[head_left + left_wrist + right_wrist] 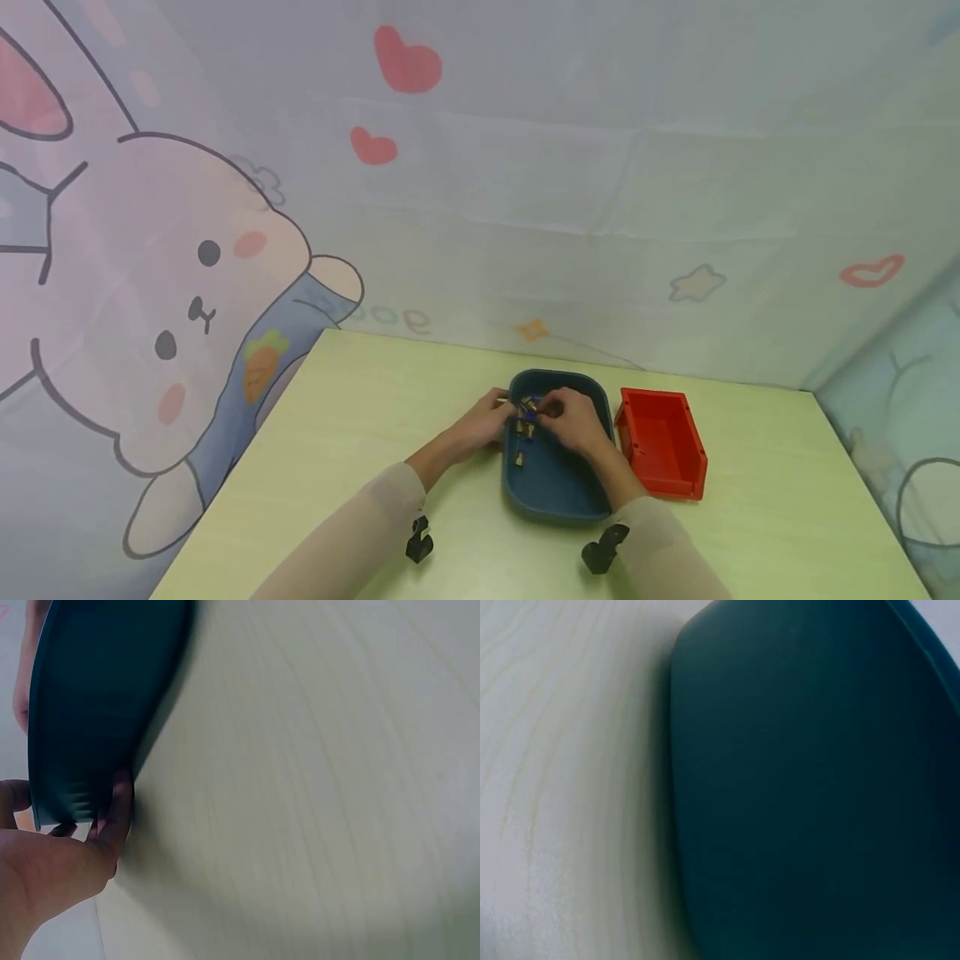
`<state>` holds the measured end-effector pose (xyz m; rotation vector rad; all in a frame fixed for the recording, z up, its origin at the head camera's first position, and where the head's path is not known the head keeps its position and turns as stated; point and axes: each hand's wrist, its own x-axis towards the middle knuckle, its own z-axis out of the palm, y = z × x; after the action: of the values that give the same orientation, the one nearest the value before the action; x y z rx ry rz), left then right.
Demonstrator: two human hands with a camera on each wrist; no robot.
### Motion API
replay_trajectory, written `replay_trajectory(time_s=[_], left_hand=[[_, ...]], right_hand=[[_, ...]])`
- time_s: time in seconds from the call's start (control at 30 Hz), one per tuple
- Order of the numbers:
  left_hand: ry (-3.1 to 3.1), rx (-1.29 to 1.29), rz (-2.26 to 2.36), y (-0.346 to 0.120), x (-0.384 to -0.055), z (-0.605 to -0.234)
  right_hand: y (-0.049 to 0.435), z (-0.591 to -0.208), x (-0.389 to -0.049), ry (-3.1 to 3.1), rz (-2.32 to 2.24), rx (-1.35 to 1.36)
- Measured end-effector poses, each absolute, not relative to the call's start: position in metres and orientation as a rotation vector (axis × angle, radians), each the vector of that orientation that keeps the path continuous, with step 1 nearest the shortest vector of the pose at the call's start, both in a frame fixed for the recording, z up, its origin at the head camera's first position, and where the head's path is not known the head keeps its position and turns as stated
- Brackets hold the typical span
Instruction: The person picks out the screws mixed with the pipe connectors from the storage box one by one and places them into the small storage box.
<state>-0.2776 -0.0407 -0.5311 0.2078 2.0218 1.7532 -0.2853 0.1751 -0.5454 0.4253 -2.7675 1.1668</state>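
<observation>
Picking looks unfinished: brass pieces (519, 459) lie in blue tray (553, 487), left hand (482, 423) gripping it; right hand (576, 419) among them, hold unclear.

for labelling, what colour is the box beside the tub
Red; the head view shows the box best.

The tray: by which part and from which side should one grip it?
Probably grip the tray by its left rim, from the left, thumb inside: this raised edge gives something to pinch, and the bin stands close on the right.
</observation>
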Motion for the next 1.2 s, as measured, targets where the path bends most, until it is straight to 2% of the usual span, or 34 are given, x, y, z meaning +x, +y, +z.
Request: replay_trajectory(time_s=[0.73,1.2], left_hand=[[2.03,0.216,1.765,-0.0395,-0.2754,-0.5333],[2.015,0.22,1.769,-0.0398,-0.2775,-0.535]], right_hand=[[0.1755,-0.5492,-0.2861,-2.858,0.992,0.567],[0.1763,-0.5505,-0.2885,-2.875,1.058,0.563]])
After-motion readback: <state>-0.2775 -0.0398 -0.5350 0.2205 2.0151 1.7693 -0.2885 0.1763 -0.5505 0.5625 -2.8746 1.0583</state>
